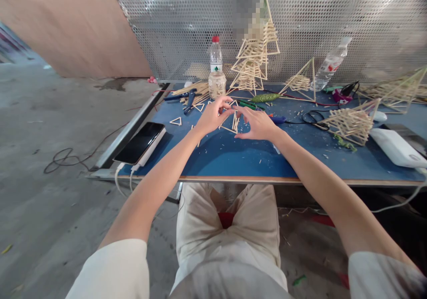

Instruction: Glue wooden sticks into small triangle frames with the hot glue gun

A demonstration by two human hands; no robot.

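Over the middle of the blue table, a small triangular frame of thin wooden sticks (235, 123) sits between my hands. My left hand (214, 115) curls at the frame's upper left, thumb and fingers pinched close to its top. On the other side, my right hand (256, 123) spans the frame, with the index finger near the top and the thumb by its lower right corner. The fingers partly hide the frame. A loose stick triangle (175, 121) lies to the left, near blue-handled pliers (190, 101).
Behind my hands stand a red-capped bottle (216, 74) and a tall stacked stick structure (250, 63). A phone (142, 142) lies at the left edge. To the right are a blue-handled tool (278, 119) with a black cord, another stick structure (350, 122) and a white device (396, 147).
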